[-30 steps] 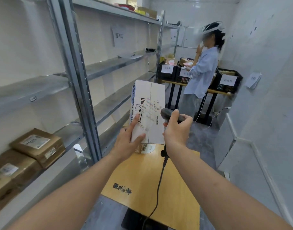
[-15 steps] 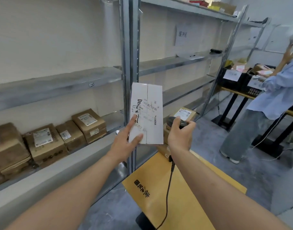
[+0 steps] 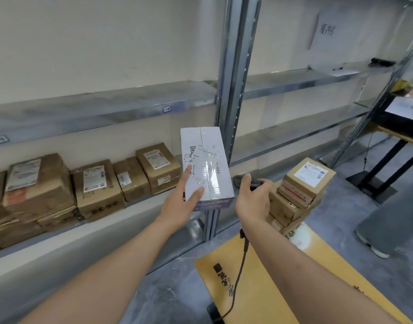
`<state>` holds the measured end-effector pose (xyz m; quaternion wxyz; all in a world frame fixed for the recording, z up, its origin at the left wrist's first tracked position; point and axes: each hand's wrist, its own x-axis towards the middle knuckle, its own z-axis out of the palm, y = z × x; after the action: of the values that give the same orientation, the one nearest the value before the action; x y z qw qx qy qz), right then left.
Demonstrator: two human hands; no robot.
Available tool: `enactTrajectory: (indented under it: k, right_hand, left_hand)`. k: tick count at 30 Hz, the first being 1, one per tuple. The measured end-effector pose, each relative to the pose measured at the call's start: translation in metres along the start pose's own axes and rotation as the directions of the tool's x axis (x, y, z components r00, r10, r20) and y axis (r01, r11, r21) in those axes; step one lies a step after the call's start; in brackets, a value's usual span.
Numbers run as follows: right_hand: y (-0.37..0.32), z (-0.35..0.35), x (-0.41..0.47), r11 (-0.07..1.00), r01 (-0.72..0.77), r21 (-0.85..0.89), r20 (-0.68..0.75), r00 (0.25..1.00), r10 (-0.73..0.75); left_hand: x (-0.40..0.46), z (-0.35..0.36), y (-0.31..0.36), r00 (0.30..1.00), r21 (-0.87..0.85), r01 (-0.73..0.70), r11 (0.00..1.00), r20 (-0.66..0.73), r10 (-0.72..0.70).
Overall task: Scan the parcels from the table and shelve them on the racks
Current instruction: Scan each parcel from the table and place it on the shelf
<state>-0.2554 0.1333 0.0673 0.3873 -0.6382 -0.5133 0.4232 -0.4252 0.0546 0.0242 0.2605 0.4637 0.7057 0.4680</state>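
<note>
- The rack (image 3: 233,73), grey metal, fills the left and back of the view, its uprights rising just behind the held box and its shelves running along a pale wall.
- The table (image 3: 266,288), yellow-topped with dark printed characters, lies at the lower right, under the right forearm.
- Brown parcels (image 3: 98,183) stand in a row on a low shelf at the left, each with a white label facing up or forward.
- A stack (image 3: 299,195) of brown labelled parcels sits on the far end of the table, just beside the right hand.
- The white box (image 3: 205,167), printed and taped over with a label on its face, is held upright in the air in front of the rack, between the shelved row and the stack.
- The left hand (image 3: 179,202) holds that box at its lower left, thumb and forefinger laid fairly straight across the front; the other fingers are hidden behind it.
- The right hand (image 3: 253,199) is curled round a dark scanner (image 3: 247,182), whose head points toward the box.
- The cord (image 3: 238,274) drops from the right wrist down to the table's near edge.
</note>
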Motion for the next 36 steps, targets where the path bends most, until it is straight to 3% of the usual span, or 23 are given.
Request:
enactTrajectory:
  k: [7,12,21,36]
  right_hand:
    - [0.0,0.072,0.045,0.994,-0.098,-0.047,-0.088,0.992,0.094]
    - [-0.002,0.11,0.073,0.988,-0.102,-0.113,-0.146,0.986,0.085]
    - [0.019,0.148,0.125,0.946,-0.111,-0.303,-0.077,0.993,0.092]
    - [0.054,0.201,0.206,0.952,-0.279,-0.125,-0.089,0.959,0.269]
  left_hand:
    - [0.078,0.006,-0.041,0.983,-0.155,0.182,0.971,0.005,-0.183]
    - [0.116,0.004,-0.065,0.973,-0.196,0.227,0.954,0.09,-0.213]
    - [0.152,0.023,-0.099,0.958,-0.142,0.281,0.949,0.098,-0.269]
    - [0.204,0.073,-0.118,0.879,-0.101,0.456,0.884,-0.104,-0.466]
